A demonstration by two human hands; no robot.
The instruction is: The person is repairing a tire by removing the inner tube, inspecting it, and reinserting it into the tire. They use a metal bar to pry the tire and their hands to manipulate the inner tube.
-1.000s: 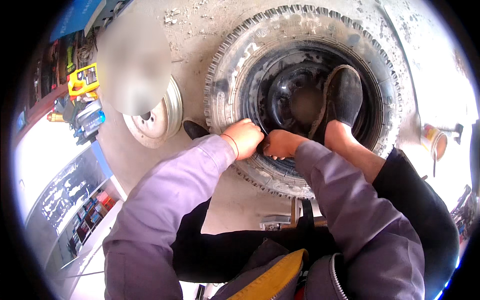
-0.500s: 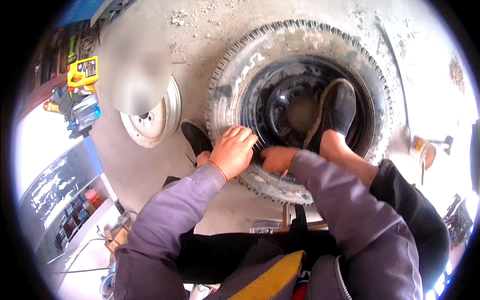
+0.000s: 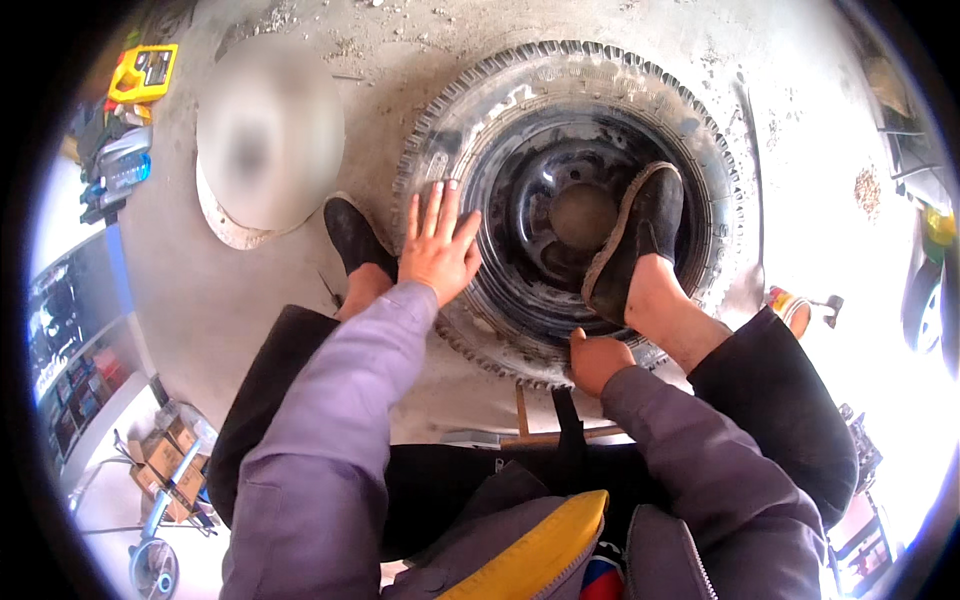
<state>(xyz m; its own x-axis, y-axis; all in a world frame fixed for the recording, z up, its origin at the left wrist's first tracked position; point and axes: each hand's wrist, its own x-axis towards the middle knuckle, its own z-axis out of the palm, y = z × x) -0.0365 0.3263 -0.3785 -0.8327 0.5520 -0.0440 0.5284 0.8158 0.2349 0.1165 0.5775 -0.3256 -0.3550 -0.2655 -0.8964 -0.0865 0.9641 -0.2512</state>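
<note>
A large black tyre (image 3: 455, 130) lies flat on the floor with a black steel wheel (image 3: 530, 190) inside it. My left hand (image 3: 438, 250) is open, its fingers spread over the tyre's left sidewall near the wheel's edge. Lower right of it, my right hand (image 3: 602, 364) is closed at the tyre's near side, thumb up. Whatever its fingers hold, if anything, is hidden under the hand. My right shoe (image 3: 655, 215) rests on the wheel, and my left shoe (image 3: 352, 232) is on the floor beside the tyre.
Left of the tyre lies a pale wheel rim (image 3: 228, 228), mostly blurred out. A yellow tool case (image 3: 143, 74) and bottles (image 3: 125, 170) are at the far left. A long thin bar (image 3: 756, 190) and a tin can (image 3: 790, 310) lie to the right. Cardboard boxes (image 3: 170, 465) stand lower left.
My left hand has moved up and left from the wheel's edge and spread flat on the sidewall. My right hand has drawn back toward me, away from the left. The view has shifted somewhat.
</note>
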